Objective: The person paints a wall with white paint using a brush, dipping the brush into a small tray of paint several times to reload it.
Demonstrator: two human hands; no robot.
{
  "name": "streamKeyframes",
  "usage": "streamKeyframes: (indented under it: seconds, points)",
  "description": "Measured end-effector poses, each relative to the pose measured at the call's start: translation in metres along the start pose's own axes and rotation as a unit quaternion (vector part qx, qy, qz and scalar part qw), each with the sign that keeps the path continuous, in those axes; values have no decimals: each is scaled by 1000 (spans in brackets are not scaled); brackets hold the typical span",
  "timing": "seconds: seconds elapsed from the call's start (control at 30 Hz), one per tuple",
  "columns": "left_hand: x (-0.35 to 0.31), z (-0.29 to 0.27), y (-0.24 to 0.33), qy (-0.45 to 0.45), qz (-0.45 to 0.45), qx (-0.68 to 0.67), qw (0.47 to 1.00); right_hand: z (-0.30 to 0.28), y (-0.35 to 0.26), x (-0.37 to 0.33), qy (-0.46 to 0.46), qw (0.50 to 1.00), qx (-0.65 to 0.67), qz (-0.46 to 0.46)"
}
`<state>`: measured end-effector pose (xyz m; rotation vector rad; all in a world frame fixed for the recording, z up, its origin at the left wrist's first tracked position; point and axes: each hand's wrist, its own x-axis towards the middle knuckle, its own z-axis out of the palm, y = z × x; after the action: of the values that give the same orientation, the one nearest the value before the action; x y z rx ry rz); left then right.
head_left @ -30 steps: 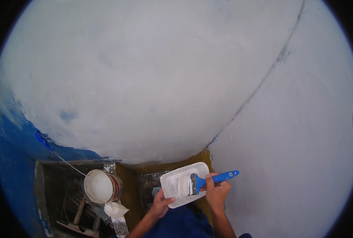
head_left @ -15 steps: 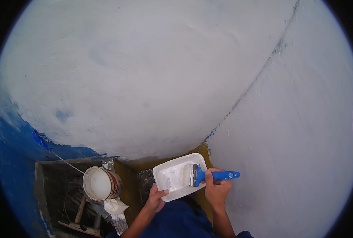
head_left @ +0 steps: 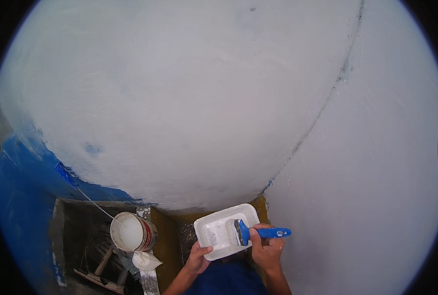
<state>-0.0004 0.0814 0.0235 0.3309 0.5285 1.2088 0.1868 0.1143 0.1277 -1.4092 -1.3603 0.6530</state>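
Observation:
My left hand [head_left: 198,259] grips the near edge of a white rectangular paint tray [head_left: 214,246] and holds it in front of me. My right hand [head_left: 265,250] is closed on the blue handle of a wide paintbrush [head_left: 252,232]. The bristles lie inside the tray, in white paint. Both hands are low in the picture, close to a corner where two white-painted walls meet.
A white-painted wall [head_left: 189,98] fills most of the view, with a blue unpainted patch [head_left: 17,196] at the lower left. A second white wall [head_left: 376,172] stands on the right. Below left are an open paint can [head_left: 132,232], wooden pieces and a white bag [head_left: 144,260].
The tray and brush shifted slightly up and left in the view. The brush has turned from angled upward to nearly level, bristles deeper in the tray.

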Motion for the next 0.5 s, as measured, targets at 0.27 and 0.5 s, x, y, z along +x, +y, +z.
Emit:
streamKeyframes:
  seconds: [0.27, 0.5]
  points:
    - [6, -23, -44, 112, 48, -21, 992, -8, -4, 26, -50, 969, -77, -229]
    - [-15, -20, -21, 198, 129, -11, 971, 20, -27, 35, -152, 987, 12, 50]
